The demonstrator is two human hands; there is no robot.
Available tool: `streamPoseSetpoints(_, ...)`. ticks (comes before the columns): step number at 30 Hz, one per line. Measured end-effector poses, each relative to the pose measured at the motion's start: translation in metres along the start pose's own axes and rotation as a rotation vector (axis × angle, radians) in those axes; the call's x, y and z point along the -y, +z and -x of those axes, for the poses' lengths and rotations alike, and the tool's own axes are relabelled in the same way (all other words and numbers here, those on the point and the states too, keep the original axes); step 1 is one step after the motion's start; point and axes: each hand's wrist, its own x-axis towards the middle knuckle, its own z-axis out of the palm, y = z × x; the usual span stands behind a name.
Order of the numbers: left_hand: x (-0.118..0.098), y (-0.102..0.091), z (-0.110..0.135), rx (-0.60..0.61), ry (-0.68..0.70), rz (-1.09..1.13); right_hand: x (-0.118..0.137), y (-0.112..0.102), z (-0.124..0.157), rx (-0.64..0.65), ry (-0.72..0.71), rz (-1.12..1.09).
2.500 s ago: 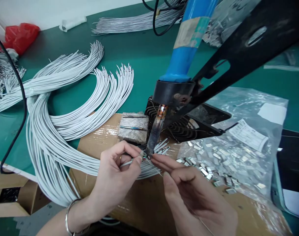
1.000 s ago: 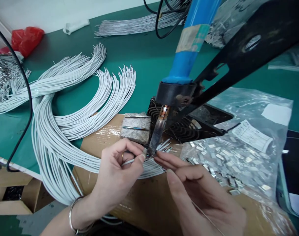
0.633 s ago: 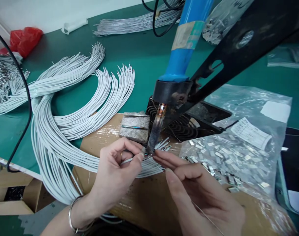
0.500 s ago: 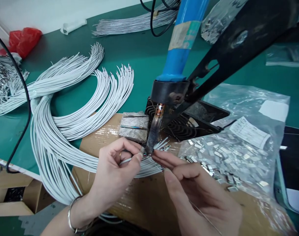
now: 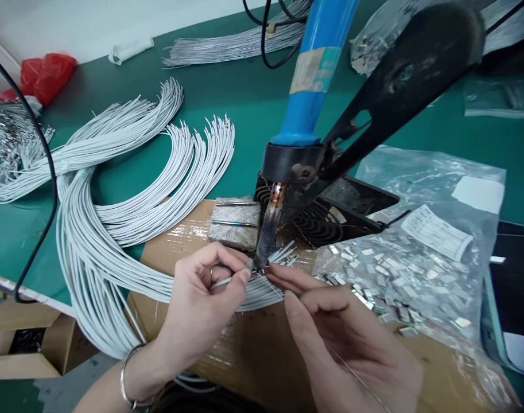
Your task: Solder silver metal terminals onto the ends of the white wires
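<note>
We saw the left hand pinching a white wire between thumb and fingers; the right hand pinched a thin silver wire; both lay just under the soldering iron's tip, above the cardboard.

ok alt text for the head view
The left hand and right hand hold wires at the tip of a blue soldering iron. White wire bundles lie on a green bench, and a clear bag of metal pieces lies right.
</note>
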Motion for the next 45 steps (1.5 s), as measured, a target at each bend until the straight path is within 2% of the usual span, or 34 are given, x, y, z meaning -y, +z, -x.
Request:
streamPoseSetpoints(9, -0.0014, -0.0001, 0.0002, 0.001, 0.012, -0.007, 0.0001, 0.0013, 0.0006, -0.027, 0.011, -0.010)
streamPoseSetpoints(24, -0.0011, 0.0004, 0.0009, -0.001, 0.001, -0.011, -0.0016, -0.0003, 0.0006, 0.003, -0.014, -0.027)
streamPoseSetpoints(38, 0.0005, 0.0004, 0.0007, -0.008, -0.001, -0.020, -0.0055, 0.0008, 0.0004, 0.001, -0.079, 0.005)
streamPoseSetpoints(45, 0.0013, 0.0000, 0.0022, -0.012, 0.037, -0.033, -0.0054, 0.0018, 0.0013, -0.013, -0.083, 0.008)
